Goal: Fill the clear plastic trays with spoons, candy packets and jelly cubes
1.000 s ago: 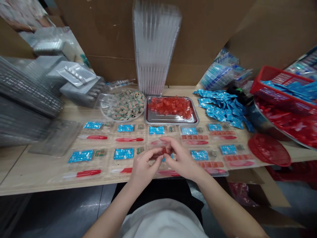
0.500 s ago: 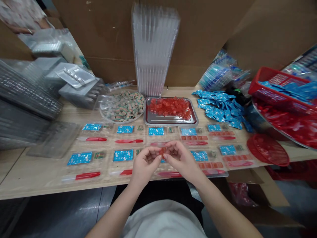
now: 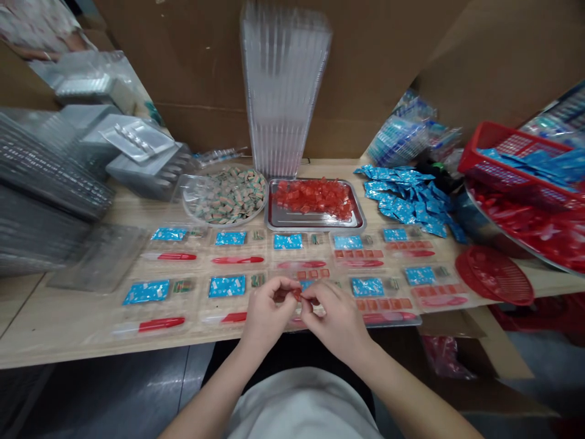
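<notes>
My left hand (image 3: 269, 312) and my right hand (image 3: 337, 317) meet over the near row of clear plastic trays. Both are closed in a pinch, fingertip to fingertip, on a small red translucent square piece (image 3: 297, 294), mostly hidden by the fingers. Under my hands lies a clear tray with a blue packet (image 3: 306, 284), partly covered. Just beyond them, red squares (image 3: 313, 274) sit in a row beside a red pen-like item (image 3: 301, 264). To the right, another tray holds a blue packet (image 3: 367, 286) above a row of red squares (image 3: 384, 304).
Behind the trays stand a metal tray (image 3: 315, 224) of red squares, a round dish (image 3: 189, 210) of small wrapped pieces and a blue packet pile (image 3: 406, 198). Tall stacks of clear trays (image 3: 286, 91) rise behind. Red baskets (image 3: 496, 277) are at right; a person (image 3: 41, 27) is far left.
Both hands have come slightly closer to me, still pinching the red piece. The row of red squares beyond them has come into view.
</notes>
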Demonstrator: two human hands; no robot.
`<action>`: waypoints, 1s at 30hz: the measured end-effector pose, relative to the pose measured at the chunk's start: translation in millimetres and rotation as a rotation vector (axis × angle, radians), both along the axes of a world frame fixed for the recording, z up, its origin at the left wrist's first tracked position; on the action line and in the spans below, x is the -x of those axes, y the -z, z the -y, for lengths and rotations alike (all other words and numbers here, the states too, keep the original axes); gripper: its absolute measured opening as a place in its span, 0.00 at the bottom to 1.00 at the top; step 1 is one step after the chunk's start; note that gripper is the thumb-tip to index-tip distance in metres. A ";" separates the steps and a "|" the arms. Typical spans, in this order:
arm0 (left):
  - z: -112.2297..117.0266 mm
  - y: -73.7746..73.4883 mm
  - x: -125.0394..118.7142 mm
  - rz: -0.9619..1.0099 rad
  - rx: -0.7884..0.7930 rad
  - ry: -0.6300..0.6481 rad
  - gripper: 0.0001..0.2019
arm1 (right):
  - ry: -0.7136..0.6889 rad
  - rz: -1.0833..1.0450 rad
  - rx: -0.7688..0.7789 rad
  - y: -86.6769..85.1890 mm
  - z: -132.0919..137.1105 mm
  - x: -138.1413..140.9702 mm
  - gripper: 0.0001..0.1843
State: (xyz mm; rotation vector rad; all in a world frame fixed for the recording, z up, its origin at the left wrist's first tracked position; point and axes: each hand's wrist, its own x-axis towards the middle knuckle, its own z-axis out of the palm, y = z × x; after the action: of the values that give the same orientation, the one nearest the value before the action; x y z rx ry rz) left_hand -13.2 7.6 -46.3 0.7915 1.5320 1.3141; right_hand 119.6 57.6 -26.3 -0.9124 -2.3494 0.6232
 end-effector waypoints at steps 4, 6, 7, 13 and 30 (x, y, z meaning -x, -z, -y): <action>5.8 -8.2 2.6 0.490 0.127 0.040 0.04 | -0.148 -0.078 0.061 -5.2 2.4 -5.6 0.12; 9.3 -11.3 2.9 0.593 0.152 0.072 0.07 | -0.225 -0.092 0.103 -6.3 -0.8 -8.1 0.16; 11.4 -11.3 3.1 0.589 0.153 0.098 0.10 | -0.255 -0.091 0.135 -5.9 -4.0 -8.9 0.15; 33.6 9.7 9.5 -0.441 -0.054 0.066 0.09 | -0.229 0.016 -0.002 5.8 -42.8 3.0 0.10; 38.8 32.3 7.7 -1.144 -0.259 0.274 0.06 | -0.001 0.366 -0.027 18.6 -140.9 51.9 0.10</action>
State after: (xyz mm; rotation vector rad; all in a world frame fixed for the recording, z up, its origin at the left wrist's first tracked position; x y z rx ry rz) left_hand -20.9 -31.1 -78.6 2.0688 1.9738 0.8487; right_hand 67.7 198.5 -44.9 -1.0894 -2.6710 0.4524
